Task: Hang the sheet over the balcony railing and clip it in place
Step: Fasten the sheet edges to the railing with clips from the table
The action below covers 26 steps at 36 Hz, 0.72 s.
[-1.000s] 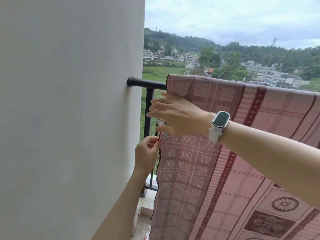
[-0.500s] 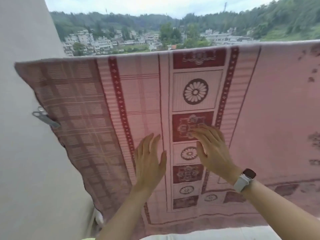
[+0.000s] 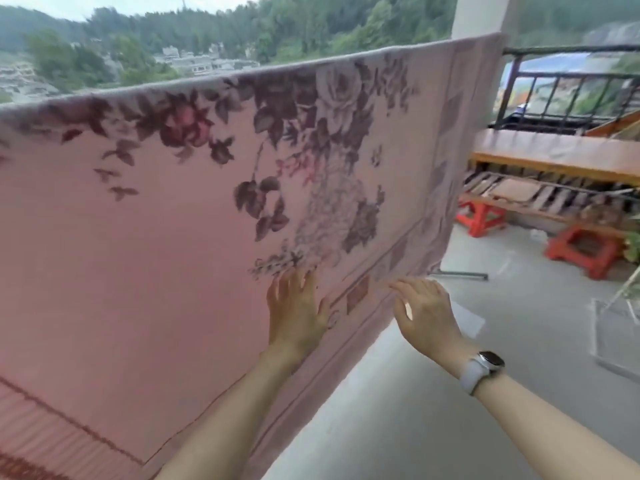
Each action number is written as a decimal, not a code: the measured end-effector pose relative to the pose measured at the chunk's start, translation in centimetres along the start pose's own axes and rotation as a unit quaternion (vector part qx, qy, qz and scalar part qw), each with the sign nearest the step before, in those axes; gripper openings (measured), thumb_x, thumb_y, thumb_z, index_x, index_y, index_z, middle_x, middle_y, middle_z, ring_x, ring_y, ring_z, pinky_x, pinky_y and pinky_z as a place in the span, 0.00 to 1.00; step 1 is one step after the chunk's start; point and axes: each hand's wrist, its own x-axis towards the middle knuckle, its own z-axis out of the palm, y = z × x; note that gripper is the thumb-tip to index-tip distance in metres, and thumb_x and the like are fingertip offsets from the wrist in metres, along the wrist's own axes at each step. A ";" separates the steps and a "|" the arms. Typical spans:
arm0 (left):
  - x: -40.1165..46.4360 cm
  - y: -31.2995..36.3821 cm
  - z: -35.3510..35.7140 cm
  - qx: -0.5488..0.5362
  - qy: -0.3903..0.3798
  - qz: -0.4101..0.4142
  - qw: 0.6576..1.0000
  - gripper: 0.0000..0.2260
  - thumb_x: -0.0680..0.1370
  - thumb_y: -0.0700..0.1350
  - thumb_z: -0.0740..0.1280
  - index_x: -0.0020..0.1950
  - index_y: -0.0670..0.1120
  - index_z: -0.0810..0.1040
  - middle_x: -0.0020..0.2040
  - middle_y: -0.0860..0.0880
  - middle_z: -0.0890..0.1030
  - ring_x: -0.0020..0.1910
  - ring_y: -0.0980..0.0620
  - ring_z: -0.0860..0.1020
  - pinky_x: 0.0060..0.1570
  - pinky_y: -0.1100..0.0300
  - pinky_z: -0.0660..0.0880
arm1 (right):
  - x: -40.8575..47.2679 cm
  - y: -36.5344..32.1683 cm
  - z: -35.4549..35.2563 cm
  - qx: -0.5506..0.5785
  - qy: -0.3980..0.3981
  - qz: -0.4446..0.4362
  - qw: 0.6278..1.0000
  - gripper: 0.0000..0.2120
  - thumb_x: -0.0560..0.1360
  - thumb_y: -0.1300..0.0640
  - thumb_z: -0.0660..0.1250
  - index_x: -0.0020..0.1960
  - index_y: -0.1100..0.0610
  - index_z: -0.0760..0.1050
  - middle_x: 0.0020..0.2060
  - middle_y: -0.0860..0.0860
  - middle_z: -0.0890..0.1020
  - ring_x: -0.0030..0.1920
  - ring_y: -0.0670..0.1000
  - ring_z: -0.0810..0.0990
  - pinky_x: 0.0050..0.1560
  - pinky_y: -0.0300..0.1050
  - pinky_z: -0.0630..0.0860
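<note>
Pink floral sheet (image 3: 145, 258) draped flat, both hands touching

A pink sheet (image 3: 145, 258) is patterned with dark maroon flowers; red stools (image 3: 585, 251) and a white watch strap (image 3: 475, 375) are seen.

sheet (image 3: 156, 244) | pink, dark floral print | draped over railing, hanging flat

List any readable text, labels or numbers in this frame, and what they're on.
None readable.
Sheet: floral print only, no lettering.
Watch on the right wrist: face dark, nothing legible.
Distant buildings: too small and blurred to show any signs.
</note>
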 end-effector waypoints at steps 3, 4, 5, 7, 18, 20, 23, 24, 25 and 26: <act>6.0 4.7 3.9 -0.003 -0.018 0.046 0.999 0.23 0.77 0.52 0.60 0.71 0.47 0.63 0.72 0.47 0.63 0.70 0.44 0.59 0.70 0.45 0.53 | 2.0 6.9 -0.6 -0.025 0.004 0.054 0.998 0.20 0.72 0.52 0.51 0.52 0.57 0.79 0.49 0.52 0.82 0.53 0.55 0.79 0.56 0.55 0.71; 8.2 6.3 5.3 0.000 -0.025 0.058 0.998 0.22 0.77 0.52 0.59 0.70 0.47 0.63 0.72 0.47 0.62 0.70 0.45 0.59 0.70 0.45 0.53 | 3.0 9.1 -0.8 -0.032 0.007 0.067 0.997 0.20 0.72 0.52 0.51 0.52 0.56 0.79 0.50 0.51 0.82 0.53 0.54 0.79 0.56 0.54 0.71; 10.4 7.9 6.6 0.002 -0.031 0.072 0.997 0.22 0.78 0.52 0.58 0.70 0.47 0.63 0.72 0.47 0.62 0.71 0.45 0.58 0.70 0.45 0.53 | 4.2 11.3 -0.9 -0.040 0.011 0.077 0.996 0.21 0.72 0.51 0.51 0.52 0.56 0.79 0.50 0.51 0.82 0.54 0.54 0.79 0.56 0.54 0.70; 14.9 11.1 9.2 -0.007 -0.035 0.105 0.994 0.22 0.77 0.52 0.59 0.70 0.47 0.63 0.72 0.47 0.62 0.71 0.47 0.57 0.70 0.46 0.53 | 6.9 15.8 -1.2 -0.051 0.021 0.093 0.994 0.20 0.73 0.52 0.52 0.53 0.57 0.79 0.50 0.52 0.82 0.55 0.55 0.78 0.58 0.55 0.70; 40.6 28.5 20.7 -0.059 -0.037 0.220 0.973 0.23 0.75 0.51 0.62 0.70 0.49 0.65 0.69 0.48 0.67 0.67 0.44 0.64 0.64 0.49 0.60 | 22.8 39.3 -4.5 -0.111 0.026 0.191 0.975 0.13 0.75 0.58 0.61 0.59 0.56 0.75 0.56 0.52 0.79 0.59 0.54 0.74 0.63 0.51 0.64; 43.5 31.6 22.4 -0.060 -0.038 0.250 0.966 0.23 0.75 0.50 0.62 0.70 0.48 0.65 0.70 0.46 0.68 0.68 0.44 0.63 0.65 0.49 0.60 | 24.1 42.8 -5.1 -0.125 0.030 0.199 0.972 0.13 0.75 0.58 0.60 0.58 0.56 0.76 0.54 0.52 0.80 0.58 0.55 0.75 0.61 0.51 0.66; 48.9 37.8 26.0 -0.053 -0.051 0.274 0.959 0.25 0.76 0.51 0.61 0.72 0.50 0.61 0.72 0.48 0.64 0.71 0.46 0.60 0.67 0.49 0.57 | 26.3 50.1 -6.2 -0.141 0.048 0.226 0.963 0.12 0.74 0.59 0.61 0.56 0.57 0.77 0.53 0.53 0.81 0.57 0.56 0.76 0.60 0.52 0.69; 50.7 39.9 27.3 -0.051 -0.054 0.276 0.958 0.25 0.76 0.52 0.60 0.73 0.51 0.60 0.73 0.48 0.63 0.72 0.46 0.59 0.68 0.48 0.57 | 27.0 52.6 -6.6 -0.146 0.049 0.235 0.960 0.12 0.74 0.59 0.61 0.56 0.57 0.77 0.54 0.53 0.80 0.57 0.56 0.76 0.60 0.53 0.69; 52.4 41.9 28.6 -0.050 -0.055 0.283 0.956 0.26 0.76 0.53 0.60 0.73 0.52 0.59 0.73 0.49 0.62 0.72 0.46 0.58 0.68 0.48 0.58 | 27.8 55.1 -6.9 -0.152 0.049 0.243 0.957 0.13 0.74 0.59 0.61 0.57 0.56 0.76 0.54 0.53 0.80 0.58 0.56 0.75 0.60 0.52 0.68; 54.0 43.9 29.9 -0.050 -0.054 0.293 0.953 0.26 0.76 0.53 0.60 0.73 0.53 0.59 0.73 0.49 0.62 0.72 0.47 0.58 0.68 0.47 0.58 | 28.5 57.7 -7.3 -0.159 0.048 0.249 0.954 0.13 0.75 0.58 0.61 0.57 0.56 0.76 0.55 0.52 0.79 0.59 0.55 0.74 0.61 0.52 0.68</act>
